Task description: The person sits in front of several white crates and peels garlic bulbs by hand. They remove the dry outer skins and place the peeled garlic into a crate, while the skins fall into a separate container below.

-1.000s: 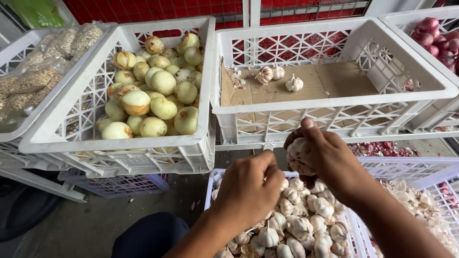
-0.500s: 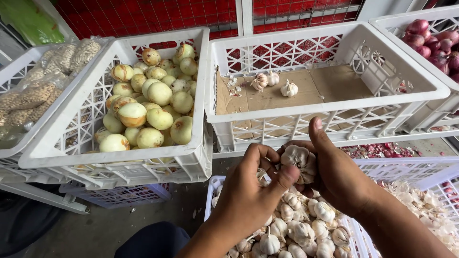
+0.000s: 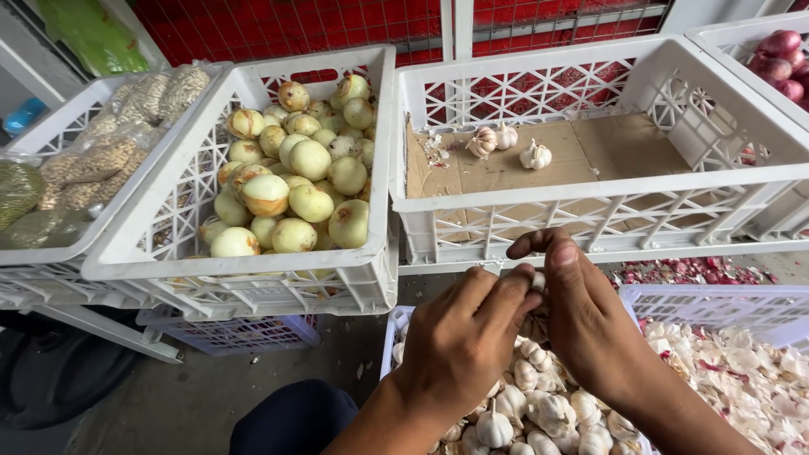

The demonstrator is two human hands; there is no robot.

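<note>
My left hand [image 3: 462,337] and my right hand [image 3: 581,316] are pressed together over a low white crate of garlic bulbs [image 3: 539,413]. Between their fingers sits one garlic bulb [image 3: 536,285], mostly hidden; only a sliver of it shows. Both hands grip it. Straight ahead stands a white crate [image 3: 590,190] lined with cardboard. Three garlic bulbs [image 3: 509,145] lie on that cardboard.
A white crate [image 3: 371,261] of pale peeled onions [image 3: 295,181] stands to the left. Further left, a crate holds bags of peanuts [image 3: 101,160]. Red onions [image 3: 779,59] fill a crate at top right. Garlic and onion skins [image 3: 742,371] lie in a crate at lower right.
My hands have closed together around the garlic bulb, which now is almost hidden. The view has shifted slightly, so the crates sit further right and lower.
</note>
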